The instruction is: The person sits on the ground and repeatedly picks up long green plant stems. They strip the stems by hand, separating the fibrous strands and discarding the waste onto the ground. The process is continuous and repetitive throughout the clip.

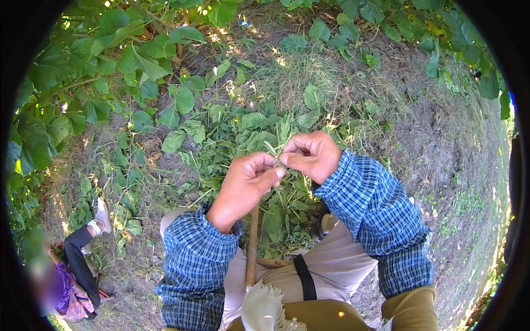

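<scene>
My left hand (250, 180) and my right hand (311, 156) meet in front of me at the middle of the view. Between their pinched fingertips is a small bundle of thin, pale green plant stems or fibres (272, 149), its upper ends sticking out over my left fingers. What exactly each fingertip grips is partly hidden. Beneath both hands lies a heap of picked green leaves (258, 138) on the ground. A wooden or bamboo pole (251, 248) stands between my legs, its upper part passing behind my left hand. Blue checked sleeves cover both forearms.
Leafy branches (136, 62) hang at the upper left, with more foliage (468, 37) at the upper right. Another person (76, 265) sits on the ground at the lower left. Dry grass (298, 82) and bare soil (430, 157) surround the leaves. A black strap (305, 277) crosses my trouser leg.
</scene>
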`<act>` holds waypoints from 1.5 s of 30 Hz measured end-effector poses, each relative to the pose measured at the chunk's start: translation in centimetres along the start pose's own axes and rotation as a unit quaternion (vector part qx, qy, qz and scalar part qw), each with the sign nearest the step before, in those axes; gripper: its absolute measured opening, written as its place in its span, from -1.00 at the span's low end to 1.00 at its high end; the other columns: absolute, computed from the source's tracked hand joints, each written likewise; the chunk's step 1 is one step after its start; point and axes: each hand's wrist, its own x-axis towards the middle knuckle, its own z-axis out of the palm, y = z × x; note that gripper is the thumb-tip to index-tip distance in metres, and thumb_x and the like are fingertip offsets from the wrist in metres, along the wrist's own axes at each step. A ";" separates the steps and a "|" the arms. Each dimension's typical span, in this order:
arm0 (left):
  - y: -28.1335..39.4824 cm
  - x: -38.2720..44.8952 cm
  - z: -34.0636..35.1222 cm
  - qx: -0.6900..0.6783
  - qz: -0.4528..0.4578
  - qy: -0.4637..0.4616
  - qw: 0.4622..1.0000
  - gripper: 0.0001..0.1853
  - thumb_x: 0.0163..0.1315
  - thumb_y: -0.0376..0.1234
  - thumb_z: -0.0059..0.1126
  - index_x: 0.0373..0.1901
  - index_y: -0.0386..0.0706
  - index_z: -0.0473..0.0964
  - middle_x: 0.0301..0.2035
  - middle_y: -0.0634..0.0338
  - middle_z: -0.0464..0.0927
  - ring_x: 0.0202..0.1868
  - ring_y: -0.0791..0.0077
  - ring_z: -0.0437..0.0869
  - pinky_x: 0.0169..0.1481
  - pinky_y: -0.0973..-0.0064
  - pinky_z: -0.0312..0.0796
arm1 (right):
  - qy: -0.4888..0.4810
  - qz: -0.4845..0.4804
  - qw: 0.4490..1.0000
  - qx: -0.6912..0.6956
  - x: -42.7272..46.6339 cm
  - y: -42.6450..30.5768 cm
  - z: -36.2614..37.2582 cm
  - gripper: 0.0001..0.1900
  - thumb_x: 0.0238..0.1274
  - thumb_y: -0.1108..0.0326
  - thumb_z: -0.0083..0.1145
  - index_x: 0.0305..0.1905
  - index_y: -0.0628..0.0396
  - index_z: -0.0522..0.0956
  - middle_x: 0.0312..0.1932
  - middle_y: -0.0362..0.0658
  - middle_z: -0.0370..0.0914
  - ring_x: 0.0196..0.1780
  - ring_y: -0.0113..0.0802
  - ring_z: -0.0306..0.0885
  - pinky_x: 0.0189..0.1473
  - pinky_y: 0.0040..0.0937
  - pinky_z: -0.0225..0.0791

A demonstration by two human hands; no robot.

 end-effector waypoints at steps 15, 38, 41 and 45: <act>-1.4 0.3 0.9 0.104 0.102 0.118 0.982 -0.87 0.20 -0.47 0.16 -0.49 -0.29 0.44 -0.70 0.38 0.38 -0.64 0.79 0.26 -0.61 0.68 0.12 | -0.024 0.043 0.996 0.069 -0.1 -0.4 0.0 -0.86 0.22 0.37 0.18 -0.34 0.23 0.58 -0.64 -0.29 0.47 -0.63 -0.71 0.27 -0.62 -0.65 0.13; 0.1 0.5 -0.2 -0.215 0.065 0.137 0.965 -0.87 0.33 -0.41 -0.01 -0.35 -0.28 0.47 -0.43 0.09 0.61 -0.72 0.74 0.22 -0.56 0.70 0.26 | -0.163 0.189 0.936 0.247 -0.9 -0.2 2.7 -0.71 0.37 0.25 -0.03 -0.26 0.29 0.55 -0.59 -0.09 0.53 -0.75 -0.56 0.31 -0.72 -0.65 0.16; 0.1 0.3 -0.8 -0.289 0.053 0.093 0.951 -0.88 0.33 -0.41 0.01 -0.36 -0.27 0.47 -0.48 0.13 0.58 -0.72 0.74 0.23 -0.56 0.70 0.25 | -0.156 0.175 0.957 0.169 -0.8 -0.1 3.1 -0.72 0.36 0.26 -0.01 -0.27 0.29 0.56 -0.59 -0.10 0.53 -0.74 -0.58 0.32 -0.72 -0.65 0.16; 0.5 0.6 -1.5 -0.316 0.053 0.137 0.937 -0.87 0.32 -0.39 0.03 -0.35 -0.26 0.46 -0.56 0.22 0.50 -0.72 0.73 0.22 -0.56 0.70 0.25 | -0.192 0.173 0.963 0.069 -0.9 -0.1 3.1 -0.73 0.37 0.30 -0.06 -0.30 0.28 0.56 -0.58 -0.15 0.54 -0.74 -0.59 0.31 -0.70 -0.65 0.20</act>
